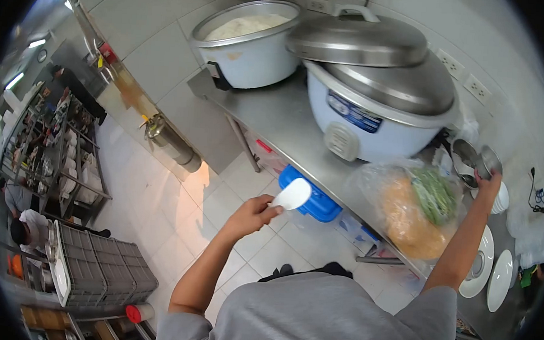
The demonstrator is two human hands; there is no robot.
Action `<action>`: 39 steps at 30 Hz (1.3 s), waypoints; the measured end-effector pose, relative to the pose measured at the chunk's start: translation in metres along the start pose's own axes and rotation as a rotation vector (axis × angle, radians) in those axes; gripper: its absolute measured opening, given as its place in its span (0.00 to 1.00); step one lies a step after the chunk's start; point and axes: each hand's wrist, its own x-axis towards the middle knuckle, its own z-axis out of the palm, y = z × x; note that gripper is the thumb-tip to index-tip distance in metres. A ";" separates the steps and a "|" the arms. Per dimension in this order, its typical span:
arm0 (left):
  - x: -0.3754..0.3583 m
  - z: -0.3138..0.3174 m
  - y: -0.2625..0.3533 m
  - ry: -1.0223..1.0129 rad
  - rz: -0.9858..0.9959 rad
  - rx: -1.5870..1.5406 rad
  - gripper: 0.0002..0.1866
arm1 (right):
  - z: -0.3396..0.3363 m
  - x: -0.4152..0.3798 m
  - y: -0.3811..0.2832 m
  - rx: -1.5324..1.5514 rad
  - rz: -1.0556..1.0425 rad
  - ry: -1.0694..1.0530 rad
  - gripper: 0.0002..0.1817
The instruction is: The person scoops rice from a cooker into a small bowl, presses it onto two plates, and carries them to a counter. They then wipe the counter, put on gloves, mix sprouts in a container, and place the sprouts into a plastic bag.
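My left hand (255, 215) is closed round the handle of a white rice paddle (295, 194), held out over the floor beside the steel table (274, 129). At the far right, my right hand (488, 182) has its fingers on a small metal bowl (490, 159). Another metal bowl (465, 152) sits just left of it. Close to my right forearm lies a clear plastic bag (406, 209) with green and orange contents. A large rice cooker (373, 139) stands behind the bag, one lid (360, 44) resting on top of another. An open rice cooker (250, 63) full of white rice is farther left.
White plates (500, 280) lie along the table's right side. Under the table is a bin with a blue lid (320, 204). A fire extinguisher (171, 142) stands by the wall. Grey crates (104, 266) are stacked at left, near a person (32, 227); another person (77, 92) is farther back.
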 end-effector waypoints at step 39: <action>0.442 -0.478 0.146 0.194 0.683 1.692 0.10 | 0.355 -0.529 0.420 0.389 0.609 -0.575 0.36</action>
